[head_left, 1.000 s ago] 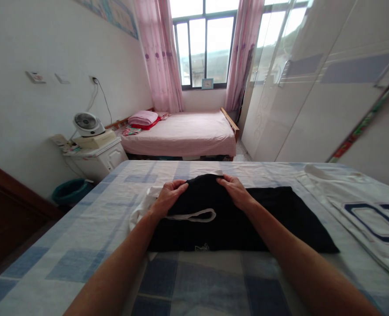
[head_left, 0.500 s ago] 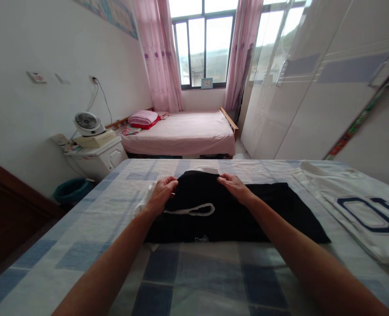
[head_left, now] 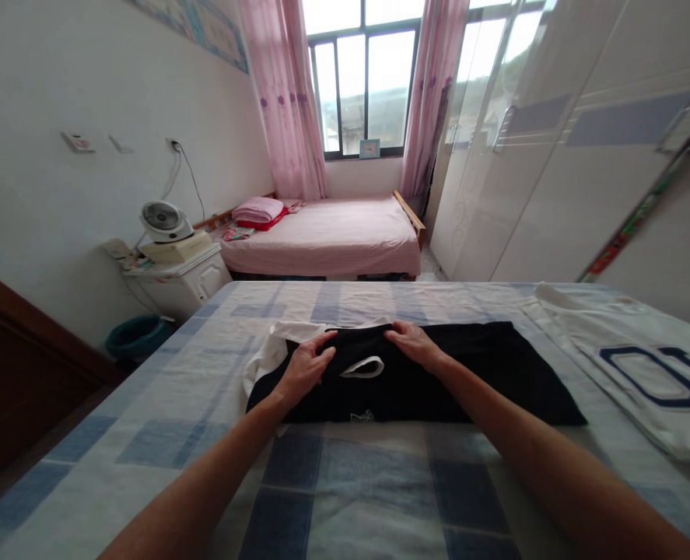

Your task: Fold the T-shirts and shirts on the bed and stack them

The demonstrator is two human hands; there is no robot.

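A folded black shirt [head_left: 438, 389] with white parts along its far left edge lies across the bed in front of me. A white-trimmed loop [head_left: 365, 367] and a small pale print show on it. My left hand [head_left: 309, 362] rests on its left part, fingers stretched out and apart, holding nothing. At the shirt's far edge, near the middle, my right hand [head_left: 411, 342] has thumb and finger closed on the cloth. To the right lies a white shirt [head_left: 630, 342] with dark blue lettering, apart from both hands.
The near bed has a blue and white checked sheet [head_left: 373, 490]. Beyond it stand a pink-covered bed [head_left: 345, 233] and a window. A white cabinet [head_left: 175, 280] with a fan [head_left: 166, 222] and a teal bin [head_left: 138, 336] are left; a tall wardrobe [head_left: 543, 155] is right.
The raised far edge of the black shirt has come down flat. My left hand has let go of it and moved right, its fingers now spread. More white cloth shows at the left.
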